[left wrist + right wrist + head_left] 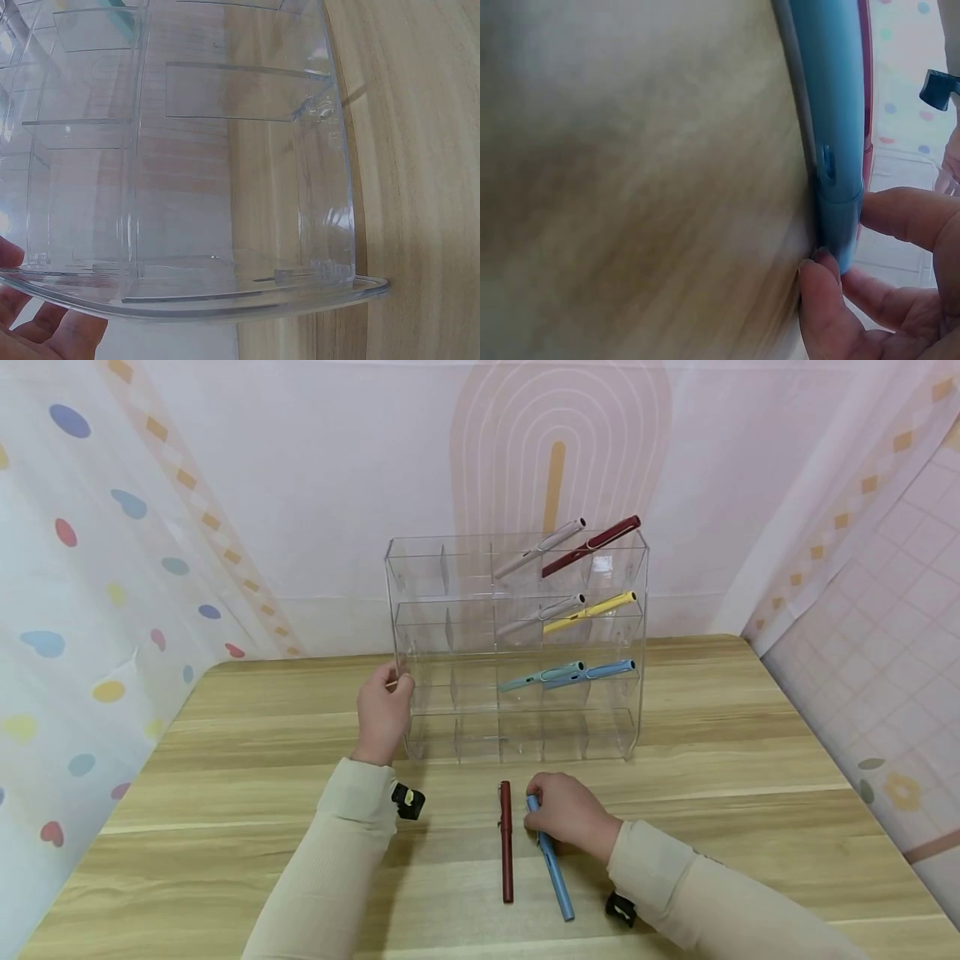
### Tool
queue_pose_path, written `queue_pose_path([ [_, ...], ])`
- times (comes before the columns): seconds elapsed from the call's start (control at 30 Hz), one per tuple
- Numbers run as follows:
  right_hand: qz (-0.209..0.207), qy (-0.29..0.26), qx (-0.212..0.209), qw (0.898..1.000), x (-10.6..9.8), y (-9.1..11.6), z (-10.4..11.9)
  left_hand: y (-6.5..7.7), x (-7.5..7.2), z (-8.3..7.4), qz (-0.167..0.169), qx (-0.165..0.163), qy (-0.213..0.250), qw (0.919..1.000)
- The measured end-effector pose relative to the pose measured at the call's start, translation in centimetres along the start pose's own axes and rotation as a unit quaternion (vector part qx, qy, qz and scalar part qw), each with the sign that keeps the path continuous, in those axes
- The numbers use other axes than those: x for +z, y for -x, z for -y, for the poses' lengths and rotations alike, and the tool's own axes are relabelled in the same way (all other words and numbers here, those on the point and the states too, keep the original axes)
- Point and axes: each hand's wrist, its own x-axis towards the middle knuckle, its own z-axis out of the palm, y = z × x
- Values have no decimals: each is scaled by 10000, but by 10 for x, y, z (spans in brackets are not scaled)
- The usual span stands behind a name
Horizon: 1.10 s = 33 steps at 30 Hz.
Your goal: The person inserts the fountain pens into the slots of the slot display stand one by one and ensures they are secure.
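Observation:
A clear acrylic pen rack (442,639) stands upright on the wooden table. My left hand (384,710) holds its left side panel, thumb and fingers on either side of the edge. With thumb and fingertips, my right hand (568,810) pinches a blue pen (557,877) near its upper end, in front of the rack. In the right wrist view the blue pen (832,112) is close up, fingertips around its end. A dark red pen (506,843) lies on the table just left of the blue one.
The rack holds pale grey (542,548) and dark red (592,545) pens on top, another grey (540,614) and a yellow pen (590,612) below, then green (540,677) and blue (611,669) pens. Patterned cloth (315,485) hangs behind the table (247,793).

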Motion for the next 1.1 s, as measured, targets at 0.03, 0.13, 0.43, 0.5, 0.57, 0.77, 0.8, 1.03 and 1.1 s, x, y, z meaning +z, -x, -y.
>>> queue_pose_path([
  [0.03, 6, 36, -20, 10000, 0, 0, 0, 0, 0, 0, 3, -1, -3, 10000],
  [0.13, -3, 109, -83, 9999, -1, -1, 0, 0, 0, 0, 23, -4, -11, 10000],
  [0.43, -17, -311, 47, 9995, -3, -4, -2, -1, 0, 0, -26, 87, -12, 10000],
  [0.5, -18, -522, 140, 9985, -3, -4, -3, -1, 0, -1, -30, 95, -5, 9999],
  [0.57, -32, -699, 215, 9973, -4, -4, -3, 0, 0, -1, -15, 87, 1, 10000],
  [0.77, -147, -1055, 272, 9939, -10, -5, -3, 0, -1, -1, 42, 37, 49, 10000],
  [0.8, -183, -1102, 267, 9934, -11, -5, -3, 0, -1, -1, 49, 38, 50, 10000],
  [1.03, -358, -1392, 371, 9889, -22, -2, 2, 0, -1, -1, 30, 46, 1, 10000],
  [1.1, -388, -1499, 375, 9872, -26, -1, 3, 0, -1, -1, 20, 52, -9, 10000],
])
